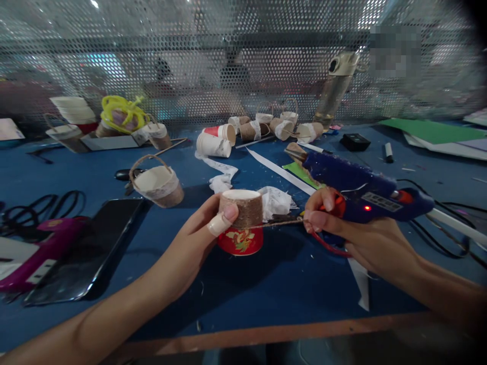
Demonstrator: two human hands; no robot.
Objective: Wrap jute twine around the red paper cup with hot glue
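My left hand (200, 228), a bandage-like wrap on its thumb, is closed round the side of a red paper cup (243, 242). Brown twine (249, 212) winds in rows round the part of the cup nearest its white opening; the red printed part below is bare. A taut strand of twine (283, 223) runs right from the cup to my right hand (338, 218), pinched between thumb and fingers. Just behind that hand is a blue glue gun (342, 175) with a lit red light. A red loop (329, 246) shows under the fingers; whether they touch it, I cannot tell.
A finished twine-and-lace basket (160, 185) stands left, near a phone (91, 243) and a purple tool (34, 253). White lace (276, 203) lies behind the cup. Farther back are several cups (215, 144), a bottle (337, 88) and a perforated metal screen (182, 61).
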